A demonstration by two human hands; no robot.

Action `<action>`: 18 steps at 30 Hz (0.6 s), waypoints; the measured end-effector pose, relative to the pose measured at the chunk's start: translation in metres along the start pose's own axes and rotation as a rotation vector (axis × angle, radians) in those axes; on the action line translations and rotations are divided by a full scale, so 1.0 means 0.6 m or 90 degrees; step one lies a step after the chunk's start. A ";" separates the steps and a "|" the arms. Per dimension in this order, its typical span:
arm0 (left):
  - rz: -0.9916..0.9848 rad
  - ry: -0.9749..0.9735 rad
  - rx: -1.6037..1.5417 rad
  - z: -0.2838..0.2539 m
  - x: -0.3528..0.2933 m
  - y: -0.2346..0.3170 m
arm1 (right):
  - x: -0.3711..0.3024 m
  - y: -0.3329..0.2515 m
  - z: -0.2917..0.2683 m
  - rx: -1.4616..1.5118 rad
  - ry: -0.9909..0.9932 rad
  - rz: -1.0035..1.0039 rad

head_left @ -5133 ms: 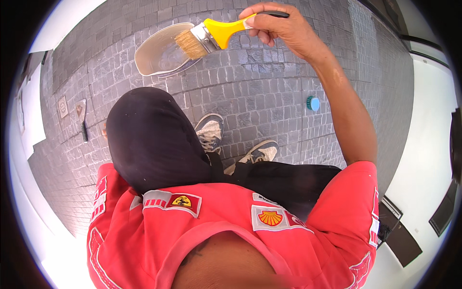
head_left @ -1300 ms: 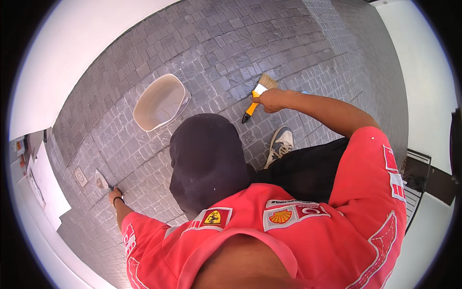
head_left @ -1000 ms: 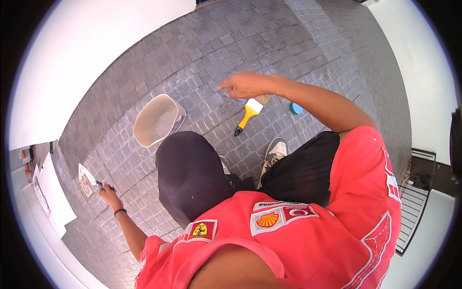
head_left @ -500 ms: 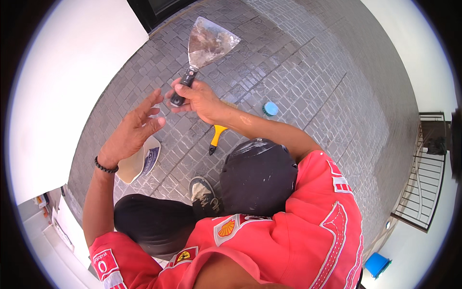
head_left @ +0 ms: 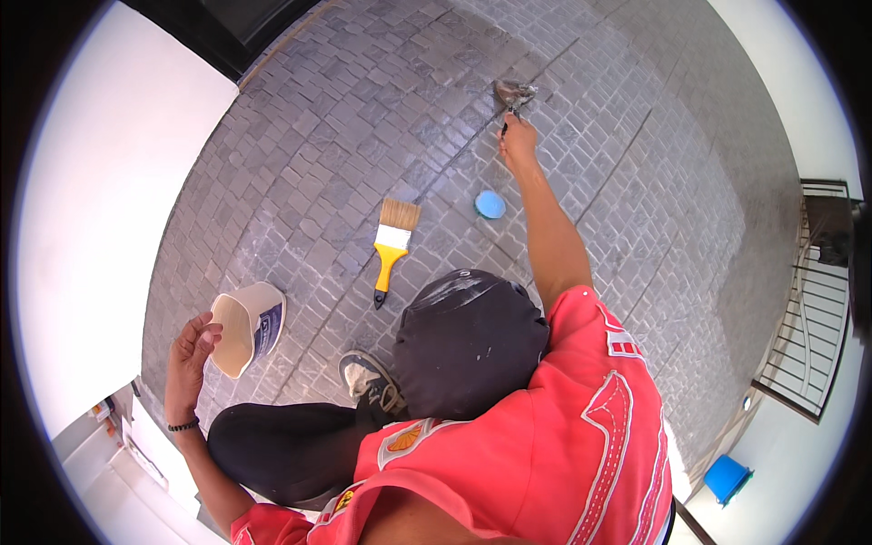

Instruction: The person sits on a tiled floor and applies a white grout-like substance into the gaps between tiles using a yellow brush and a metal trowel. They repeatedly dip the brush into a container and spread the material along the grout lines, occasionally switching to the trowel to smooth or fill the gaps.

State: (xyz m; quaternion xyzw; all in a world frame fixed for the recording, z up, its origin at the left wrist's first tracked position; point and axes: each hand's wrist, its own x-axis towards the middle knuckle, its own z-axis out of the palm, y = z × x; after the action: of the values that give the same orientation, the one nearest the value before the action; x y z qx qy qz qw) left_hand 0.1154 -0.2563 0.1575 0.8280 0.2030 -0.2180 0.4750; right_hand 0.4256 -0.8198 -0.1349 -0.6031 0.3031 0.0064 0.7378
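My right hand [head_left: 519,139] is closed around the dark handle of a putty knife [head_left: 515,94], reaching forward over the paving. Its broad, stained metal blade is close to the stones; whether it touches them I cannot tell. My left hand [head_left: 193,350] is held beside the rim of a white plastic tub [head_left: 241,322], with bent, slightly parted fingers and nothing visible between them. On the ground between my arms lies a flat paintbrush [head_left: 390,252] with pale bristles and a yellow handle. A round blue scrubbing brush [head_left: 490,204] sits to its right.
Dark grey stone paving [head_left: 300,173] spreads ahead, with wet-looking patches. A white wall [head_left: 118,182] borders it on the left, below a dark door frame [head_left: 245,36]. At right are a metal railing [head_left: 799,309] and a blue bucket [head_left: 727,479]. My bent knee [head_left: 282,450] is near the tub.
My right hand has carried the putty knife forward and right, down toward the paving. My left hand has drawn back toward me and its fingers have curled more. The paintbrush is now fully in sight.
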 end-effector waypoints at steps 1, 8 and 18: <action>-0.005 0.000 0.016 0.004 0.007 0.008 | 0.003 0.001 0.003 0.007 0.006 0.005; 0.017 -0.026 0.055 0.031 0.037 0.051 | 0.009 -0.003 0.013 0.041 0.003 0.006; -0.007 -0.032 0.046 0.032 0.029 0.042 | 0.015 -0.012 0.009 0.051 0.014 0.028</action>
State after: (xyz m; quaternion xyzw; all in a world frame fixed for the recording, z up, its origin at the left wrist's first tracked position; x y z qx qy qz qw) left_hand 0.1403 -0.2822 0.1566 0.8377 0.1874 -0.2487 0.4488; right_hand 0.4382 -0.8202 -0.1322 -0.5664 0.3244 0.0040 0.7576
